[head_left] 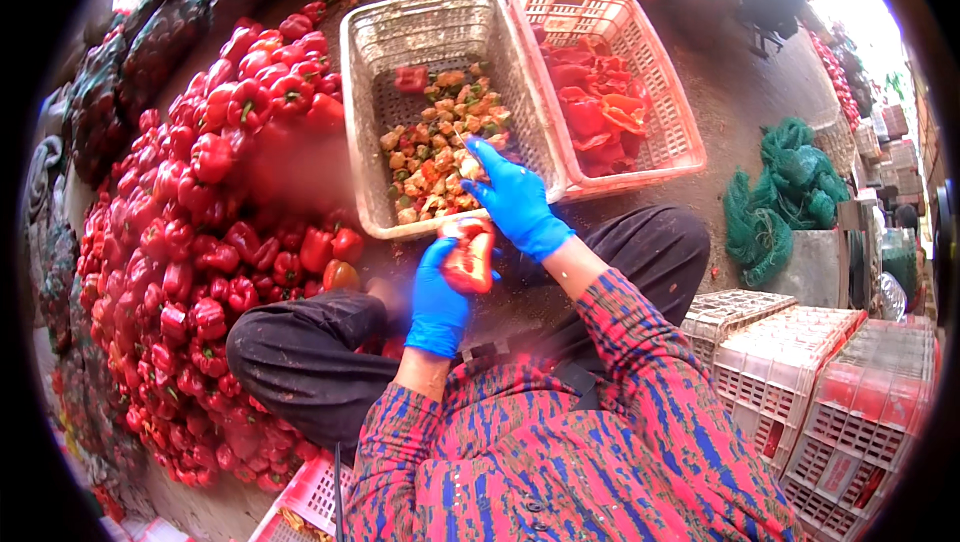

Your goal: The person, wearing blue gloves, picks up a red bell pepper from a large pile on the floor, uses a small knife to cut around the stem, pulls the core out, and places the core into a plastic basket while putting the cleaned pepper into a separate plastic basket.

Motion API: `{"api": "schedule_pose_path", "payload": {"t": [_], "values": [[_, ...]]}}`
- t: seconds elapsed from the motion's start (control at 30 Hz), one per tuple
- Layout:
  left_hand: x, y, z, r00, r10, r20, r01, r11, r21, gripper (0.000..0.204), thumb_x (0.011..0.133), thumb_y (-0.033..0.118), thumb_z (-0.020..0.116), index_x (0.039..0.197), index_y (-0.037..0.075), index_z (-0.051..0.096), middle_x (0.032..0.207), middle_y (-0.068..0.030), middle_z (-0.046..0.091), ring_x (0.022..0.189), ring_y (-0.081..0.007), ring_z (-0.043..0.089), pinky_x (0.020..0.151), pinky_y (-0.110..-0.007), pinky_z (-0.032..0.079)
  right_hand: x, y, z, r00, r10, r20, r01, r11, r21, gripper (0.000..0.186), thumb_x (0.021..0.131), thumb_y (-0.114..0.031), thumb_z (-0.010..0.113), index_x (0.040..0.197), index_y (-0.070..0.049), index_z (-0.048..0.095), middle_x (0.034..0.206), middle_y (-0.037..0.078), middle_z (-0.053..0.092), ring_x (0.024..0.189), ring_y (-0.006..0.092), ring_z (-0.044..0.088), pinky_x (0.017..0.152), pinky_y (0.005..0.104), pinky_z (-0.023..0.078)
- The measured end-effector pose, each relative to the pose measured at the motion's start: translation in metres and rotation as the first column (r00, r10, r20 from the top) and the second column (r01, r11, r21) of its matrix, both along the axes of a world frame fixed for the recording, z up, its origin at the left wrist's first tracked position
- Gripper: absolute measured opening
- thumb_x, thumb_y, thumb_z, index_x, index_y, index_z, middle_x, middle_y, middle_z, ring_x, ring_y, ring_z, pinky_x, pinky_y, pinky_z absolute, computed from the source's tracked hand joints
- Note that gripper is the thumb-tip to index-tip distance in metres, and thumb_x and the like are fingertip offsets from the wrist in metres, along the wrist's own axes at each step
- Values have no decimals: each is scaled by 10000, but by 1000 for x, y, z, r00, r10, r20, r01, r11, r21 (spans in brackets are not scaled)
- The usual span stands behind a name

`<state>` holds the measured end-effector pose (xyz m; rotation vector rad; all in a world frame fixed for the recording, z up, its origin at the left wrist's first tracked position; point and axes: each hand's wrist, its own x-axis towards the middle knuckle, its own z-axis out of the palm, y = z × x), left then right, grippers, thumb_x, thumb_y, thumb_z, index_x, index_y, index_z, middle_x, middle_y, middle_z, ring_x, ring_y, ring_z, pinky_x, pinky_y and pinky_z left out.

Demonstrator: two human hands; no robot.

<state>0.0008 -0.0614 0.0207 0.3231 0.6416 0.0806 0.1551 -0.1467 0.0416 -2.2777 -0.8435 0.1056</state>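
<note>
My left hand [439, 300], in a blue glove, is wrapped round a red bell pepper [468, 260] that is cut open, its pale inner side showing. Over the near right part of a dirty white crate [352, 112], my gloved right hand [517, 204] pinches a pale pepper core [470, 169] between thumb and forefinger. A thin light streak by the forefinger tip could be a blade; I cannot tell. Below it in the crate lies a heap of pepper cores [440, 137] with green stems, plus a red pepper piece [410, 80].
A pinkish crate [672, 127] of hollowed red peppers [600, 107] touches the white crate's right side. A big pile of whole red peppers [200, 242] spreads at my left. Green netting [785, 197] and stacked crates [785, 357] stand right. Filled mesh sacks [160, 32] line the far left.
</note>
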Motion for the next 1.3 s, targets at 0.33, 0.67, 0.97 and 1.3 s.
{"api": "schedule_pose_path", "payload": {"t": [0.33,0.67,0.97,1.3], "values": [[51,2,26,972,68,225,-180,830,528,460,966,215,540,1379,20,483,1319,-99,562,1209,-194,534,1046,-349,398,-15,-31,34,523,-83,-848,422,890,173,160,883,-205,657,936,-56,632,827,18,627,703,118,583,650,254,494],[20,223,-96,677,723,-142,-168,339,926,588,831,38,676,1375,24,455,1255,-120,559,1057,-240,581,919,-324,473,27,-61,36,491,-122,-862,588,777,225,439,930,-326,608,1247,-31,533,1025,96,686,531,100,504,473,248,425],[55,336,-169,681,460,-569,728,-347,591,998,648,144,754,1502,254,250,1356,-229,377,1030,-494,561,811,-522,534,-78,-21,19,20,3,-1000,396,918,11,516,925,-208,570,1371,20,448,1085,124,674,559,89,544,514,223,491],[34,343,-156,784,367,-500,620,-496,608,658,677,135,721,1301,79,523,1188,-234,472,931,-428,601,774,-462,533,-108,-17,19,-278,-77,-957,90,990,-106,454,966,-210,543,1356,10,466,1098,90,651,713,113,617,647,244,528]]}}
